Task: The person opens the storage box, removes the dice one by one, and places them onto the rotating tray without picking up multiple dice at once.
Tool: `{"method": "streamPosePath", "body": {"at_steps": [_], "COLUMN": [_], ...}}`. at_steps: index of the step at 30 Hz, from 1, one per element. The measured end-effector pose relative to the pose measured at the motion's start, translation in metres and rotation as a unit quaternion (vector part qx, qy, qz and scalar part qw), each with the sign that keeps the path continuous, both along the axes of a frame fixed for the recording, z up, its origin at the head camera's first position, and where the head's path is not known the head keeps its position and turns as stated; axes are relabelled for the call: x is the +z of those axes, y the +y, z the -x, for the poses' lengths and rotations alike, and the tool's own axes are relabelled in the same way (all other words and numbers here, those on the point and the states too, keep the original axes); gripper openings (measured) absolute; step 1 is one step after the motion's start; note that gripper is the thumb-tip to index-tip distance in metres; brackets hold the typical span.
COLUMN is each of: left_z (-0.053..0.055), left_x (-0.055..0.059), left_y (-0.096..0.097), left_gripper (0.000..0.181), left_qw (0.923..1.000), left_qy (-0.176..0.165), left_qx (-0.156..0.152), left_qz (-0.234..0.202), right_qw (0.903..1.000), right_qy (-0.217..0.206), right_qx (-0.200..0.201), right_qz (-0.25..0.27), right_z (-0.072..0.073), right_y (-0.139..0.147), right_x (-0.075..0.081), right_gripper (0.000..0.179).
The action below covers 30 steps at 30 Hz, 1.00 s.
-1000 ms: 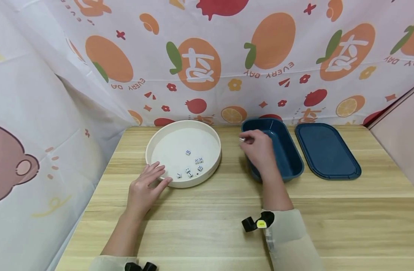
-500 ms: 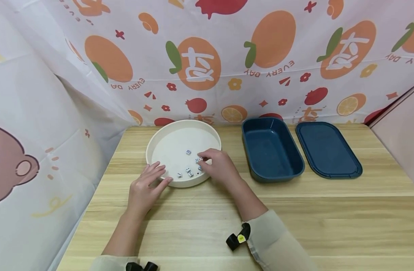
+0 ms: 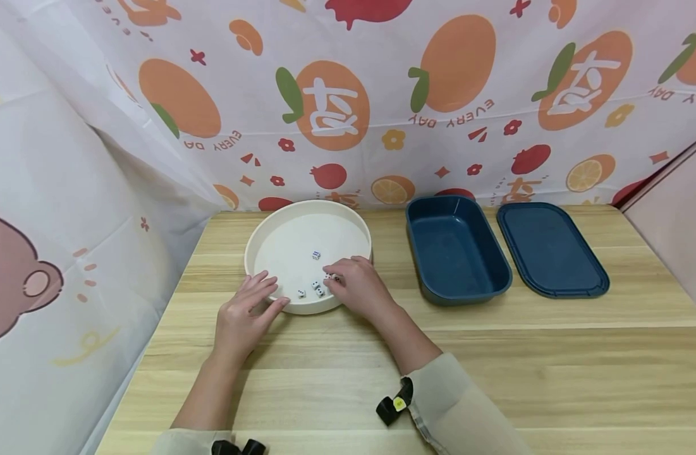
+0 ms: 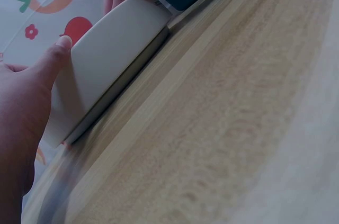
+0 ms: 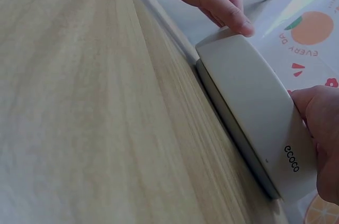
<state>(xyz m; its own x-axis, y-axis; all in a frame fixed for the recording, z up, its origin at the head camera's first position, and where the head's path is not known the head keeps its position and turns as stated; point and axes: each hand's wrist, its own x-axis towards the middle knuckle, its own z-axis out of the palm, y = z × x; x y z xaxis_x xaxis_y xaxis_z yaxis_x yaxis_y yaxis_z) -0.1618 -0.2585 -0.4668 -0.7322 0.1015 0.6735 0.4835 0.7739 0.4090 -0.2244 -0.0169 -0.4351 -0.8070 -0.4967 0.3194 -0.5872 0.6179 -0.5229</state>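
Observation:
A round cream tray (image 3: 293, 227) lies on the table with several white dice in it, such as one die (image 3: 316, 255) near the middle and another (image 3: 301, 294) near the front. My left hand (image 3: 239, 319) rests on the tray's left front rim, its fingers spread and loosely straight. At the right front, my right hand (image 3: 359, 287) reaches over the rim. Its thumb and fingers pinch at a die (image 3: 328, 277), with another beside it, partly covered. Both wrist views show the tray's outer wall (image 4: 106, 60), where the dice are hidden.
Right of the tray stands a deep dark blue box (image 3: 458, 253). Beyond it lies a flat dark blue lid (image 3: 552, 249). A fruit-print cloth (image 3: 239, 170) hangs along the table's back edge.
My right hand came from above the blue box, where it held a die, to the tray. It then shifted slightly nearer, moving dice at its fingertips. The left hand stayed put.

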Motion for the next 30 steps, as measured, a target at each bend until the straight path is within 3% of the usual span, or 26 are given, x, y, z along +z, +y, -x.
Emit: {"method": "streamPosePath", "body": {"at_steps": [10,18,25,30], "left_z": [0.000,0.002,0.005,0.004], "left_x": [0.000,-0.002,-0.002,0.007], "left_y": [0.001,0.000,-0.003,-0.010], "left_gripper": [0.038,0.036,0.038,0.043], "left_qw": [1.0000,0.9999,0.9999,0.9983], "left_qy": [-0.003,0.010,0.009,0.005], "left_qx": [-0.001,-0.005,0.003,0.043], "left_qz": [-0.002,0.002,0.013,0.038], "right_qw": [0.9999,0.9965,0.9955,0.9930], "right_qy": [-0.004,-0.064,-0.036,-0.015], "right_qx": [-0.009,-0.033,-0.062,-0.093], "right_qz": [-0.010,0.043,0.062,0.071], "right_z": [-0.001,-0.006,-0.011,-0.011], "right_y": [0.001,0.012,0.036,0.060], "right_x": [0.000,0.015,0.031,0.037], "right_gripper": [0.027,0.030,0.032,0.039]}}
